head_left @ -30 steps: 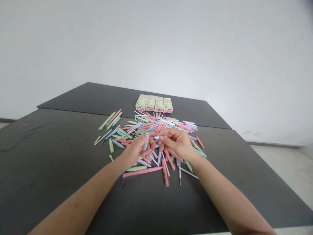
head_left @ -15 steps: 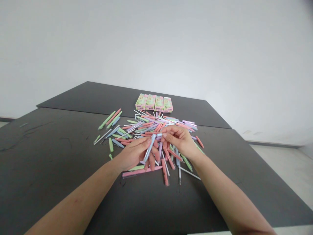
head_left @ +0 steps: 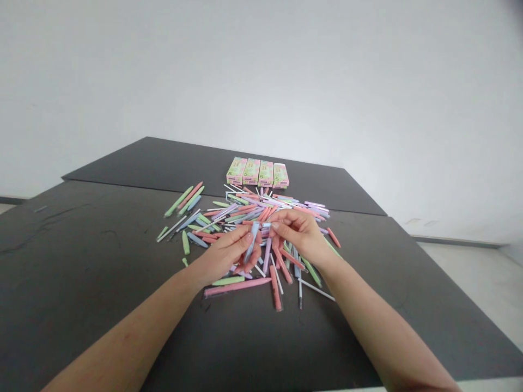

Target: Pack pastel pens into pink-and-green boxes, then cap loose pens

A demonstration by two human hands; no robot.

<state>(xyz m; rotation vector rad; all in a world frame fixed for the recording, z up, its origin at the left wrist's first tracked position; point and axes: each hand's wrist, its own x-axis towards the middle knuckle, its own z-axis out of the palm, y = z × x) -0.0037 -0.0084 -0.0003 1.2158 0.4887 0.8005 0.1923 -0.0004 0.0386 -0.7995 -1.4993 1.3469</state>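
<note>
Head view: pinching blue pen barrel (head_left: 251,243) in left hand (head_left: 227,253) and short light-blue piece (head_left: 266,225) in right hand (head_left: 300,235), steady both lightly and align ends above scattered pen parts (head_left: 267,212).

Tilted light-blue tube (head_left: 251,242) just beside small blue piece (head_left: 266,224)

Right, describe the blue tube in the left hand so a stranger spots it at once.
On the dark table, find the heap of pen parts, then the left hand above it. The blue tube is pinched there, upper end leaning right. The blue piece in the right hand shows only as a short stub; this one shows longer.
</note>
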